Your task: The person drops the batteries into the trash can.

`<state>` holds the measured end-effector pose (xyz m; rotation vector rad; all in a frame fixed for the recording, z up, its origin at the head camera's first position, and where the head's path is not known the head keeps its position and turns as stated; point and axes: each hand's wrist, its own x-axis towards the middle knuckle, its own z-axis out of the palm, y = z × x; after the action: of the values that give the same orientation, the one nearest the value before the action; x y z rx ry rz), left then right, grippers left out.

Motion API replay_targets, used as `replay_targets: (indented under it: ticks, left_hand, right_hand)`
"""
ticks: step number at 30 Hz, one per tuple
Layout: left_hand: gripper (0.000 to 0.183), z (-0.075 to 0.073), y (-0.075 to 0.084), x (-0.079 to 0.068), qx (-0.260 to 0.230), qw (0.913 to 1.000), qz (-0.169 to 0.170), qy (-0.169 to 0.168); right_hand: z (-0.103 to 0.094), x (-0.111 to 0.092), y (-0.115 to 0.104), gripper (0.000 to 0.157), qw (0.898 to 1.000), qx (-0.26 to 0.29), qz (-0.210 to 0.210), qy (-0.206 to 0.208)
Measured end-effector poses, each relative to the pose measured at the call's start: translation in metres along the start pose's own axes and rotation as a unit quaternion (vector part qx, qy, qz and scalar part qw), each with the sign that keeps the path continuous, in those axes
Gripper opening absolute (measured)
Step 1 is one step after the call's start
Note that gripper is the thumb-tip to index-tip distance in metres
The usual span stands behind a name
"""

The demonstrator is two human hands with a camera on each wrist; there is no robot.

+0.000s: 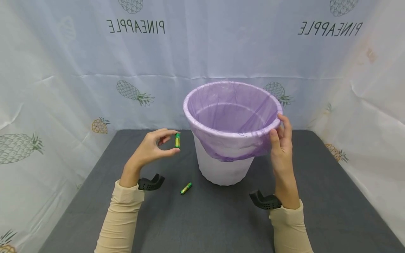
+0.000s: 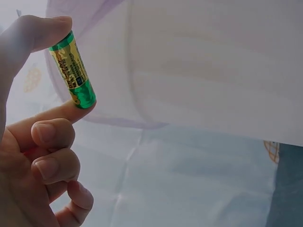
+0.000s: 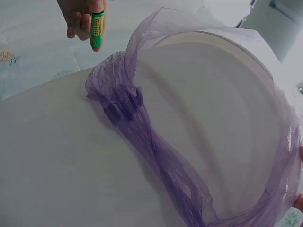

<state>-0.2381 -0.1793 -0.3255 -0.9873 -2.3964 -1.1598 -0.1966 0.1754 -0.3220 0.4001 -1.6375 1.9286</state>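
Between thumb and index finger, my left hand (image 1: pixel 151 147) pinches a green and gold battery (image 1: pixel 177 140) by its two ends, left of a white trash can (image 1: pixel 221 172). Close up in the left wrist view, the battery (image 2: pixel 73 71) is tilted, the other fingers curled below it. A sheer purple trash bag (image 1: pixel 218 149) lines the can and folds over its rim. My right hand (image 1: pixel 281 151) grips the can's bag-covered rim at the right side. Only fingertips (image 3: pixel 299 202) of it show in the right wrist view. A second battery (image 1: pixel 186 188) lies on the table in front of the can.
A dark grey cloth covers the table (image 1: pixel 221 218). White curtains (image 1: pixel 171 56) printed with pineapples hang behind and on both sides. Black wrist-worn devices (image 1: pixel 152 182) sit at both wrists, over beige sleeves (image 1: pixel 121 221).
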Motion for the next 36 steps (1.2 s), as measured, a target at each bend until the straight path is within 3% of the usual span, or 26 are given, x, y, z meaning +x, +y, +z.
replay_targets:
  ticks: [13, 24, 36]
  left_hand:
    - [0.040, -0.012, 0.016, 0.015, -0.004, 0.9992, 0.024, 0.032]
    - [0.041, -0.017, 0.022, 0.032, -0.014, 0.9949, 0.080, 0.059]
    - [0.041, -0.019, 0.031, 0.047, -0.021, 0.9912, 0.101, 0.082]
  right_hand:
    - [-0.001, -0.002, 0.000, 0.042, 1.000, -0.012, 0.006, 0.003]
    - [0.000, -0.002, 0.001, 0.042, 1.000, -0.008, 0.001, 0.000]
    - [0.000, -0.001, 0.001, 0.042, 1.000, -0.012, 0.002, 0.001]
